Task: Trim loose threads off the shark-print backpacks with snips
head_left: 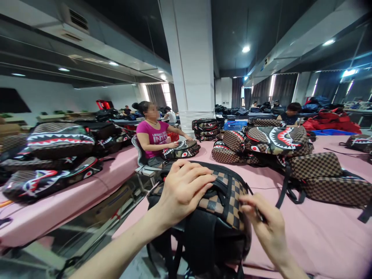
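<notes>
A brown checkered backpack (221, 193) with black trim and black straps stands at the table's near edge, its top facing me. My left hand (186, 186) lies over its top beside the black carry handle (219, 190), fingers together and curled onto the fabric. At the bag's right side, my right hand (263, 217) is closed in a pinch close to the checkered panel. Something small and dark shows within that hand, too blurred to name. The lower part of the backpack hangs in shadow with its straps.
Pink cloth covers the table (308, 236). Checkered shark-face backpacks (273, 139) are piled ahead and to the right. More shark-face bags (58, 141) lie on the left table (110, 174). A seated co-worker (152, 133) handles a camouflage bag (181, 150). A white pillar (192, 58) rises behind.
</notes>
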{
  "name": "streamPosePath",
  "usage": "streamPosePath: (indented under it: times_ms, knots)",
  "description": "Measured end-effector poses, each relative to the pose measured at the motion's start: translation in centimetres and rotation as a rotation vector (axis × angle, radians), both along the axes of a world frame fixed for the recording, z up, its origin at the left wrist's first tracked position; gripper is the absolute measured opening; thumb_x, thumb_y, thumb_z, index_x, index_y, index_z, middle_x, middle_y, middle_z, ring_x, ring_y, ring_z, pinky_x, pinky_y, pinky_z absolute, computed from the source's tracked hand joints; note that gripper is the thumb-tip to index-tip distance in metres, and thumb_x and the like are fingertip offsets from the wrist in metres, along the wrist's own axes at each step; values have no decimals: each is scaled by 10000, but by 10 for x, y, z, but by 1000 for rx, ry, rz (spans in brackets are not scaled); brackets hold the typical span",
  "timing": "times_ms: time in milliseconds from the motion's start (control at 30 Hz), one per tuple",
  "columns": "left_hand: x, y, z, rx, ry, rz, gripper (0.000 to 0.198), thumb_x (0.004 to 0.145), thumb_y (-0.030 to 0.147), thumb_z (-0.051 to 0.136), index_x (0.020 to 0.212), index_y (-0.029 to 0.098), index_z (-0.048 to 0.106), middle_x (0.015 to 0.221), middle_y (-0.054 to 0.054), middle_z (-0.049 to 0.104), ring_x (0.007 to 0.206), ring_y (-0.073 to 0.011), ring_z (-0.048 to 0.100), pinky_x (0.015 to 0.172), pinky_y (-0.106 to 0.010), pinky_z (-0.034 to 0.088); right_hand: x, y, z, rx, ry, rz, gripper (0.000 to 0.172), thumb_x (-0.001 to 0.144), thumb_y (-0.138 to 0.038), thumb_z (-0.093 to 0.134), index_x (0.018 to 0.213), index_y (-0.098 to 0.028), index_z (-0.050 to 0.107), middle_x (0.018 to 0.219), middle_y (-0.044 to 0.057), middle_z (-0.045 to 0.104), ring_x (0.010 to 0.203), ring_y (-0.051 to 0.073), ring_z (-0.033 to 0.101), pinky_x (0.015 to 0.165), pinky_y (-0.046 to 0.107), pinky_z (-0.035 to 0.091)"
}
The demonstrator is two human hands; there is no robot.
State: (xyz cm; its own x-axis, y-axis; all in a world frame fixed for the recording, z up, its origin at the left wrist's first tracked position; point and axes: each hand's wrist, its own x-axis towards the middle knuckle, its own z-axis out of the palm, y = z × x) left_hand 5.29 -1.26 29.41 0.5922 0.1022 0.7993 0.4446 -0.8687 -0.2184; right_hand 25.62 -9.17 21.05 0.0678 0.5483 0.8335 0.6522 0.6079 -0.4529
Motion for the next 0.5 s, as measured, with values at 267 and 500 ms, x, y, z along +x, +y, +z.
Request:
streamPosePath:
  times_ms: [267, 500]
  knots:
    - [3, -1, -1, 1, -16, 3, 147, 842, 182, 517, 912, 204, 645, 932, -17, 701, 864, -155, 605, 829, -347, 356, 9, -4, 14, -56, -191, -184, 114, 863, -257, 499, 906, -200, 587, 806, 46, 660, 681, 144, 620, 587, 229, 480]
    - [5, -4, -2, 0, -22, 6, 160, 846, 180, 504, 913, 203, 647, 944, -22, 700, 877, -154, 603, 861, -351, 357, 10, -4, 15, -27, -149, -146, 113, 841, -268, 543, 920, -210, 601, 845, 43, 681, 739, 161, 650, 645, 231, 509]
